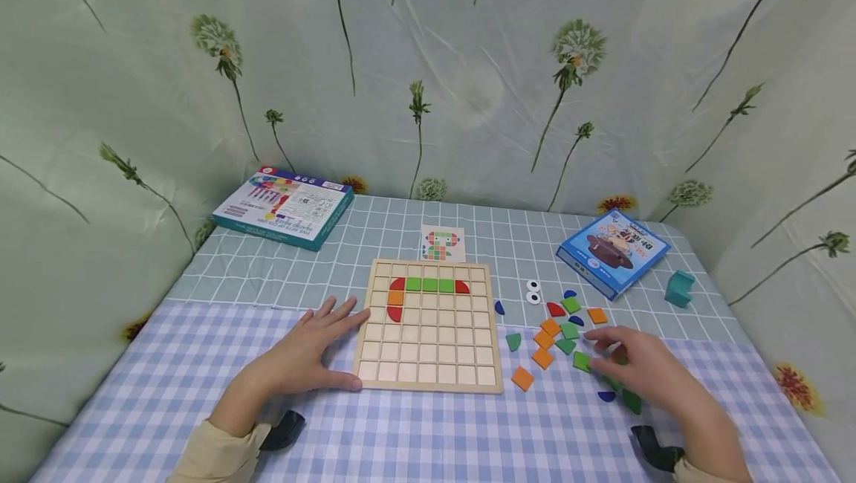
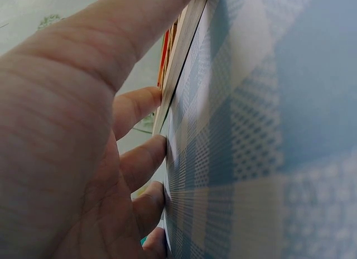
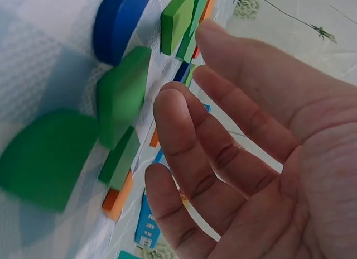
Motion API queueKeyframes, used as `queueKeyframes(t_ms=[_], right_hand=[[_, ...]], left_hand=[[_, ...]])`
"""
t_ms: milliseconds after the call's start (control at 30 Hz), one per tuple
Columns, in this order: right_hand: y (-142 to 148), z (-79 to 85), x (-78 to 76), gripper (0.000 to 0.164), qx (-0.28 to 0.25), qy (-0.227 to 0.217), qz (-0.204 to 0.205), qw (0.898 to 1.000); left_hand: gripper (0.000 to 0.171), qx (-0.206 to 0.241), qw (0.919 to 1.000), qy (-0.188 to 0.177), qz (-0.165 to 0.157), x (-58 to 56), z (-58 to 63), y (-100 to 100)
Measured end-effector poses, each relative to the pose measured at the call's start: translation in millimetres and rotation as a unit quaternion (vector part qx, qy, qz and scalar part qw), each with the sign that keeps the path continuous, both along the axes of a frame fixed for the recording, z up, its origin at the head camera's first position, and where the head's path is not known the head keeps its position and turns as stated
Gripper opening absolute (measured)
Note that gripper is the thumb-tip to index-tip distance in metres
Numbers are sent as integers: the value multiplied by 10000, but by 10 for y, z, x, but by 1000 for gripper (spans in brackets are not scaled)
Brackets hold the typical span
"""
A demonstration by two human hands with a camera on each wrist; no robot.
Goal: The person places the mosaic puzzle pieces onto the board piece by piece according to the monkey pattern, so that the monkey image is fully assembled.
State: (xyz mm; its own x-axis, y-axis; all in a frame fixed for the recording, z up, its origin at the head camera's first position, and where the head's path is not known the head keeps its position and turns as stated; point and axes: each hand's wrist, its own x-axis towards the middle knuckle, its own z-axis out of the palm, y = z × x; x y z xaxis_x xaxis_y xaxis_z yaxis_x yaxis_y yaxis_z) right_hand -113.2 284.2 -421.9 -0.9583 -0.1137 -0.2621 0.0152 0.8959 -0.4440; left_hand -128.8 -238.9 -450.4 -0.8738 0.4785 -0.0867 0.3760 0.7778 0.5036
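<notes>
The left hand (image 1: 309,353) lay spread, touching the wooden board (image 1: 428,354), while the right hand (image 1: 638,370) (loosely curved, fingers parted) hung near green tiles (image 1: 580,362).

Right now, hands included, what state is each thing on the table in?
Wooden board: partly filled, seven pieces in place
Loose pieces: scattered right of the board
Eye pieces: lying pupils up
Picture card: flat, printed side up
Teal-edged box: shut, lying flat
Blue box: looks shut, lying flat
Teal object: upright or tipped, cannot tell
Left hand: fingers spread, touching the board's left edge
Right hand: fingers loosely bent, near loose pieces, holding none
</notes>
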Motion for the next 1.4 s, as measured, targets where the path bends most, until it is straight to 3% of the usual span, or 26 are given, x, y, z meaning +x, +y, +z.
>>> queueKeyframes(t_ms=[600, 1100, 1400], right_hand=[[-140, 6, -181, 42, 106, -51, 73, 9999], [-114, 13, -28, 53, -43, -157, -3, 9999], [-150, -18, -20, 42, -26, -177, -29, 9998]], left_hand=[[110, -25, 10000, -51, 8, -4, 3, 5], [111, -7, 10000, -28, 28, 6, 11, -3], [110, 23, 10000, 15, 2, 9, -1, -3]])
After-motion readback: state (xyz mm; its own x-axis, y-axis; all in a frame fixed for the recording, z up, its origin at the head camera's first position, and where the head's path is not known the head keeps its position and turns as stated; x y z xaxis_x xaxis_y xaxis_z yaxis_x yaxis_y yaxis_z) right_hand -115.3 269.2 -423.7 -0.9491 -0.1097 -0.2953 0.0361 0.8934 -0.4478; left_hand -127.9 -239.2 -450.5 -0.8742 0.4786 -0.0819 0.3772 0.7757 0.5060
